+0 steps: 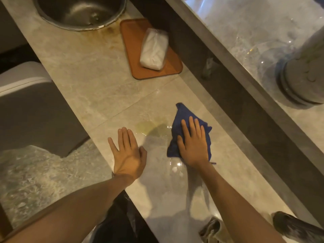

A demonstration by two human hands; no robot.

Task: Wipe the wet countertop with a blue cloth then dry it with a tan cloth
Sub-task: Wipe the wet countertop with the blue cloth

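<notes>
**Hands wiping a wet stone countertop with a blue cloth**

Forearms reach in from the bottom edge. Nearest the viewer, a crumpled tan cloth [213, 229] lies on the countertop [84, 71] under the right forearm, waiting for the drying step. Further in, the left hand [128, 152] rests flat on the stone, fingers together and thumb spread, holding nothing. Beside it, the right hand [192, 143] presses palm-down with fingers spread on the bunched blue cloth [179, 118], pinning it flat rather than pinching it. Between the two hands sits a yellowish puddle [149, 129], and shiny wet patches glint on the stone just nearer than the cloth. Beyond, a wooden tray [130, 50] holds a wrapped white packet [154, 49]; farthest away is a round metal sink [80, 13].

Wiping appears to be underway and unfinished. Risks, as a judgement: the bunched cloth may smear the puddle instead of lifting it, a broad sweep could push liquid off the near edge, and the braced left hand could slip on wet stone.
</notes>
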